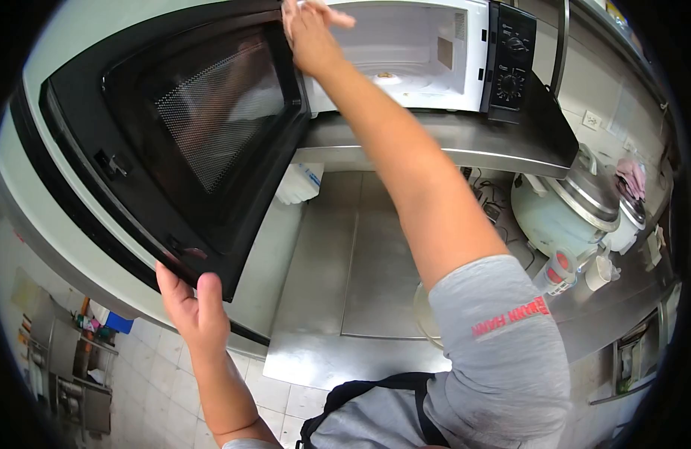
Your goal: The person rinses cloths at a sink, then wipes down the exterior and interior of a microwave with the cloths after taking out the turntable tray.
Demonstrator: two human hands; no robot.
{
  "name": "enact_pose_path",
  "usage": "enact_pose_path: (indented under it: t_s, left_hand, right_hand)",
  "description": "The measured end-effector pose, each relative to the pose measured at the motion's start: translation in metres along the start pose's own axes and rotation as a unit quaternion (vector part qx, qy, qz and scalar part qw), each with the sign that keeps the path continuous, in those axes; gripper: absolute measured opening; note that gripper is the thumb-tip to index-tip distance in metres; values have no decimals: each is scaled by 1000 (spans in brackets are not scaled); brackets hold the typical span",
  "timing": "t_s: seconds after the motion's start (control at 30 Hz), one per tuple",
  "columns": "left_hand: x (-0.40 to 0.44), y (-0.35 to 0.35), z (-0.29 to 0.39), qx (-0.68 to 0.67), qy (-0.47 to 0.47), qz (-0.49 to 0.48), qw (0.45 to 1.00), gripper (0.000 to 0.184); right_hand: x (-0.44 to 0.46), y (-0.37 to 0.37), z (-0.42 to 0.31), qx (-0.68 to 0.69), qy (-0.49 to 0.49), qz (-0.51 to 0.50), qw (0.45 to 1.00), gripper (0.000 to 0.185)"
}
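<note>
A microwave oven (405,82) with a white inside stands on a steel shelf, its black door (143,135) swung wide to the left. My left hand (199,314) is at the door's lower free corner, fingers on the outer side and thumb towards the inner side, gripping the edge. My right arm reaches up across the view. At its end, my right hand (313,37) is beside the hinge side of the door and the oven opening, fingers stretched out. I see nothing held in it, though the fingertips are partly cut off at the top. Small brown bits (385,75) lie on the oven floor.
The control panel (510,63) with two dials is right of the opening. Below the shelf (450,138) is a steel counter (323,254). A large lidded cooker (559,213), plastic cups (559,269) and cables (491,202) are at the right. A wall socket (592,120) is behind.
</note>
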State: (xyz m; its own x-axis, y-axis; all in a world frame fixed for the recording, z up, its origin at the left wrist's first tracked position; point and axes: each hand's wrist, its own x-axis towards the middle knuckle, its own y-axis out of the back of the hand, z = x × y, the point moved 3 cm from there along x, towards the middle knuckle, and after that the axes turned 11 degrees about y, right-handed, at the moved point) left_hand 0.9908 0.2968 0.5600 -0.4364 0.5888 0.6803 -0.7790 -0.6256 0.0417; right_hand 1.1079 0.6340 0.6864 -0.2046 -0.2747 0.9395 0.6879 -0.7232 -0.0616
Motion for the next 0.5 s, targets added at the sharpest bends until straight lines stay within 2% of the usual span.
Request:
enact_pose_path:
  t_s: [0.03,0.07,0.1,0.17,0.27,0.37,0.43,0.5]
  left_hand:
    - [1,-1,1,28,25,-2,999,47]
    - [1,-1,-3,45,-7,11,999,39]
    - [0,-1,-4,37,-10,18,999,39]
    - [-2,-7,-5,16,-19,29,999,39]
    - [-3,-4,-14,-10,-3,33,999,45]
    - [1,-1,-15,-24,8,46,999,47]
    - [7,5,-20,-35,5,43,998,45]
    - [11,9,-23,-21,4,44,999,43]
  right_hand:
    - [-16,-13,0,33,-28,33,999,39]
    - [-27,-7,-6,53,-85,-98,990,49]
    - [-47,7,-17,69,-141,-231,960,63]
    - [-72,13,-25,26,-105,-325,939,49]
    - [-99,43,-12,1,126,-387,913,30]
    - [-110,88,36,43,243,-316,916,10]
    - [-120,127,80,45,226,-389,892,10]
    - [-126,174,107,-57,236,-399,884,11]
